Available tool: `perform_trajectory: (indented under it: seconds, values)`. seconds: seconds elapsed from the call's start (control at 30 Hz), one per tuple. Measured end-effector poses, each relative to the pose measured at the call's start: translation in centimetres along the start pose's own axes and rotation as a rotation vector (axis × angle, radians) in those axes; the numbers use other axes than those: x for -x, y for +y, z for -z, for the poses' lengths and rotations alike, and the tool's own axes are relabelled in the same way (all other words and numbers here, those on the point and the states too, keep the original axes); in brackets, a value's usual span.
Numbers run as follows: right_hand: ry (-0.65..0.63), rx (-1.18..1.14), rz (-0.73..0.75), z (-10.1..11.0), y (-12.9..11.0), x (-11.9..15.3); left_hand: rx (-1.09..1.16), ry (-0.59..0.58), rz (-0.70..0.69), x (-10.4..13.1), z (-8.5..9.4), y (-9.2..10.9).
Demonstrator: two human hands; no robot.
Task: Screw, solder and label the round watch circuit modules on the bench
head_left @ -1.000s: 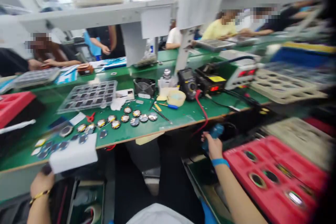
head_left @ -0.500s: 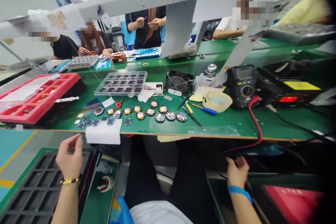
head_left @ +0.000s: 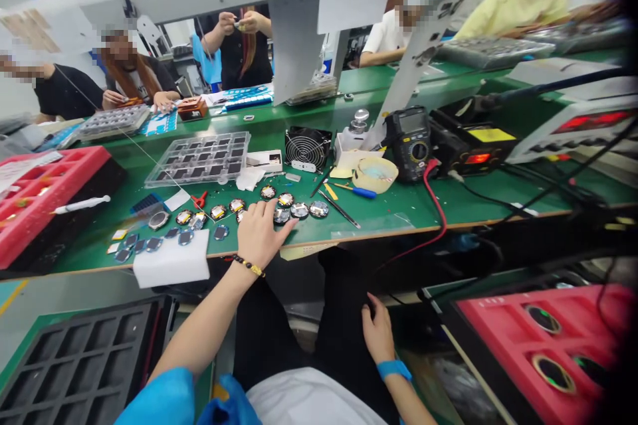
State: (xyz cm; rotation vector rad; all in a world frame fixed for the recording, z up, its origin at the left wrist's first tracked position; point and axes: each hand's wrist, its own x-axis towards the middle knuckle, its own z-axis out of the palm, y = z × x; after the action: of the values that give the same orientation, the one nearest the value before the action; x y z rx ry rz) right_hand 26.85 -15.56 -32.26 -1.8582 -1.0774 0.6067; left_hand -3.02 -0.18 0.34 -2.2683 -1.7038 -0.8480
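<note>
My left hand (head_left: 262, 232), with a beaded bracelet at the wrist, reaches over the front edge of the green bench (head_left: 383, 218). Its fingers are spread above a cluster of round modules and cover part of some. Whether the fingertips touch one is hard to tell. Round modules with white and yellow tops, such as one (head_left: 218, 212), lie to the left. A silvery one (head_left: 319, 209) lies to the right. Below the bench, near the right thigh, is my right hand (head_left: 379, 329) with a blue wristband, its fingers loosely apart and holding nothing visible.
Behind the modules are a clear compartment tray (head_left: 199, 158), a fan (head_left: 308, 147) and a multimeter (head_left: 411, 143). A red cable (head_left: 438, 206) hangs over the edge. Red foam trays stand at far left and lower right (head_left: 503, 319). People sit across the bench.
My left hand has moved right and up from the bench's front edge to the modules. My right hand has shifted left toward the thigh. The view has turned to the right.
</note>
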Motion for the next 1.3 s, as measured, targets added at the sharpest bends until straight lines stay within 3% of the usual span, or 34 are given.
perform_trajectory:
  seconds: [0.1, 0.23, 0.4, 0.5, 0.7, 0.8, 0.87, 1.03, 1.17, 1.3]
  values:
    - [0.008, 0.027, 0.007, 0.4, 0.3, -0.2, -0.026, -0.011, -0.011, 0.0, -0.8, 0.0]
    - [0.014, 0.030, 0.028, 0.6, 0.1, -0.4, 0.213, -0.057, -0.062, 0.8, -0.5, -1.0]
    - [0.007, -0.001, 0.122, 1.6, -3.1, -0.8, 0.344, -0.084, -0.065, 1.5, 0.2, -1.5]
    - [0.054, -0.021, 0.246, 3.6, -8.2, -1.3, 0.360, -0.113, -0.070, 1.4, 0.3, -1.6]
    - [0.200, -0.099, 0.669, 9.0, -22.5, -3.8, 0.350, -0.213, -0.118, 0.5, 0.0, -2.2]
    - [0.184, -0.075, 0.774, 10.0, -27.9, -6.4, 0.399, -0.237, -0.112, 0.3, 0.1, -2.5]
    - [0.107, 0.021, 0.796, 9.7, -30.2, -8.2, 0.459, -0.245, -0.104, 0.4, 0.3, -2.6]
    - [-0.028, 0.267, 0.800, 7.0, -32.0, -11.2, 0.505, -0.189, -0.107, 0.8, 0.8, -2.5]
    - [-0.004, 0.384, 0.768, 5.2, -31.8, -11.6, 0.527, -0.203, -0.072, 1.0, 1.0, -2.3]
    - [0.049, 0.373, 0.705, 4.8, -32.1, -11.9, 0.558, -0.204, -0.044, 1.0, 1.0, -2.1]
